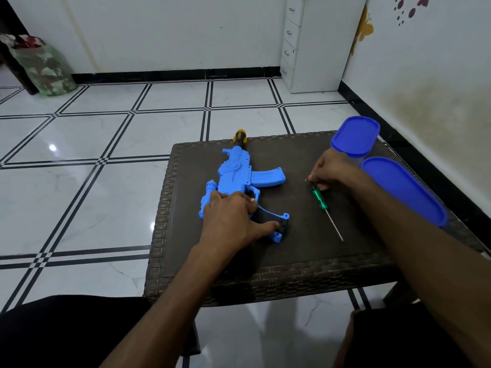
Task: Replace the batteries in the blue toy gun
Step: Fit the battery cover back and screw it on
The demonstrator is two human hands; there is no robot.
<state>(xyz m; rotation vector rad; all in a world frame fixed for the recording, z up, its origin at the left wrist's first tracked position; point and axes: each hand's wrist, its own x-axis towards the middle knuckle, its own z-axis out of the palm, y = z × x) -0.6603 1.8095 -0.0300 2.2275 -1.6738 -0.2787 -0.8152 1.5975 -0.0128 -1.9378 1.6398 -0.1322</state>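
head view: left hand [230, 214] lay spread on the blue toy gun [240, 179] at centre frame while right hand [329, 170] fingers pinched the green screwdriver [319, 199] handle; opening step, compartment screw judged next.

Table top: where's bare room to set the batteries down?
Bare patch along the near edge of the table, below the toy gun and screwdriver. Crowded at right by two blue-lidded containers.
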